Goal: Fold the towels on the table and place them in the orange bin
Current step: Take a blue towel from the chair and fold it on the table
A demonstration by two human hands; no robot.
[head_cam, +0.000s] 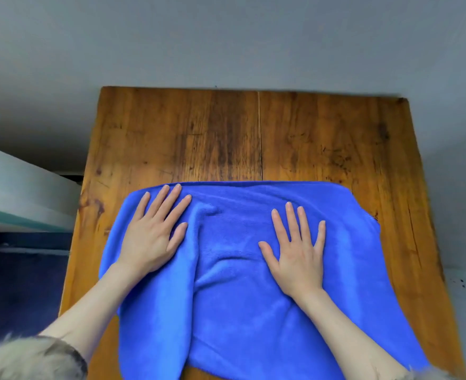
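Head view: both hands, left hand (pixel 150 237) and right hand (pixel 299 259), flat on blue towel (pixel 226 311).

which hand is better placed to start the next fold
Left, probably. The left hand lies near the towel's far left corner and edge; the right hand rests further in from its side.

We held both bare hands flat, palms down, fingers spread and pointing away from us. Our left hand (pixel 152 237) angled slightly to the right, its thumb splayed toward the middle. Our right hand (pixel 297 253) lay well apart from it, fingers straight ahead, thumb stretched left. Both forearms were bare, reaching in from the lower corners, with a fuzzy grey-brown sleeve (pixel 34 357) pushed up on the left arm.
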